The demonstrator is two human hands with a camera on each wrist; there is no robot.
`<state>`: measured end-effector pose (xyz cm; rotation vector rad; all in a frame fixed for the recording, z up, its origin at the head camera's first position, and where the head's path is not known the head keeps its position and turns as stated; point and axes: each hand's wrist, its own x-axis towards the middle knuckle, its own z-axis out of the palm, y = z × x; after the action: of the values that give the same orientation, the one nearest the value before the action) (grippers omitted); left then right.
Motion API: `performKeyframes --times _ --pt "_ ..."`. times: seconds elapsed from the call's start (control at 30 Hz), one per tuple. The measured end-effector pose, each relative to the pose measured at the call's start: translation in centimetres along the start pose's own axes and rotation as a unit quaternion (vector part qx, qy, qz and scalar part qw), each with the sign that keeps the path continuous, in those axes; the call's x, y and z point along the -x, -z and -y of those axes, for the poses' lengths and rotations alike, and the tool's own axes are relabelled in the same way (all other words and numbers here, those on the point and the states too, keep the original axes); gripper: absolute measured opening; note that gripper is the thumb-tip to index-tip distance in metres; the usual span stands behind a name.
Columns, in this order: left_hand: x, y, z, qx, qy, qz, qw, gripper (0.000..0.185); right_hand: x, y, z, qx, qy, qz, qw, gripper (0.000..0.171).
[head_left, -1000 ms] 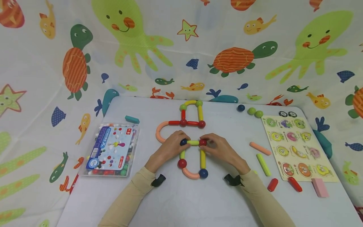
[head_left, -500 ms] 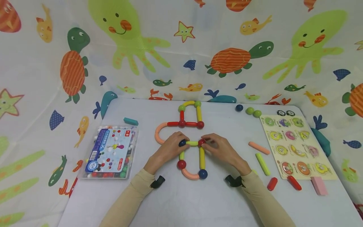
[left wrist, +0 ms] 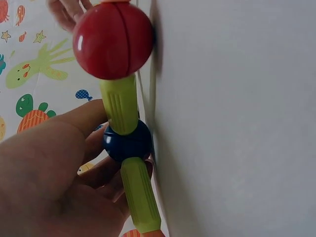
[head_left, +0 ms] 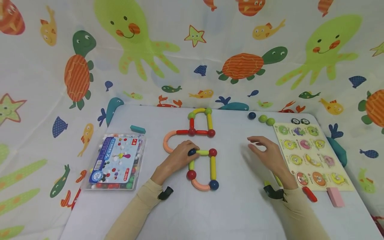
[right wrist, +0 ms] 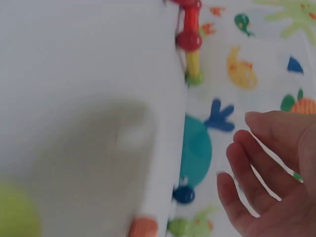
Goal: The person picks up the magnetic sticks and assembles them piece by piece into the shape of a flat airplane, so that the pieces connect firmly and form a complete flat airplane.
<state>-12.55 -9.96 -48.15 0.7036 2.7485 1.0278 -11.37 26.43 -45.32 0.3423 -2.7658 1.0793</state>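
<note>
Fingers of the left hand (head_left: 177, 156) are curled round a blue ball (head_left: 192, 152), while those of the right hand (head_left: 271, 156) are released, loosely bent above the white table (head_left: 237, 213), beside a fruit board (head_left: 315, 169). The gripped ball forms the far left corner of a loop near the table's middle: a light-green rod (head_left: 203, 152) runs from it to a red ball (head_left: 212, 152), then a yellow rod (head_left: 213, 168) and a second blue ball (head_left: 214, 185) towards the near edge. Between the loop and the far edge lies a figure of red and yellow rods (head_left: 201, 132); the salmon arc (head_left: 166, 142) at its left passes out of sight behind the left hand.

Close to the table's left edge lies a clear plastic box (head_left: 132, 189) topped by a printed card (head_left: 115, 160). Small red beads (head_left: 113, 185) and green ones show along its near side; the card hides much of the rest. By the right edge, the board holds rows of fruit pieces (head_left: 305, 144); a pink block (head_left: 335, 197) sits at its near edge.
</note>
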Motion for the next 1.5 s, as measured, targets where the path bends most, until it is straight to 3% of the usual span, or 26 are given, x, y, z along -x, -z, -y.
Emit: performKeyframes --times 0.27,0.37,1.0,1.23,1.5 --pt "0.0 -0.2 0.4 0.009 -0.008 -0.005 0.9999 0.026 3.4 3.7 -3.8 0.039 -0.099 0.03 0.994 0.041" --pt "0.0 -0.2 0.4 0.009 -0.006 -0.004 0.9999 0.026 4.3 4.4 -4.6 0.046 -0.117 0.047 0.991 0.045" --pt "-0.1 0.0 0.3 0.008 -0.006 -0.003 1.0 0.025 4.3 4.2 -6.3 0.098 -0.058 0.035 0.993 0.035" --pt "0.0 0.1 0.4 0.002 -0.005 -0.005 1.0 0.025 1.8 3.7 -4.3 0.082 0.002 -0.001 0.997 0.031" --pt "0.1 -0.1 0.4 0.012 -0.001 -0.002 0.9999 0.025 -1.8 1.1 -1.0 0.039 0.037 0.006 0.999 0.033"
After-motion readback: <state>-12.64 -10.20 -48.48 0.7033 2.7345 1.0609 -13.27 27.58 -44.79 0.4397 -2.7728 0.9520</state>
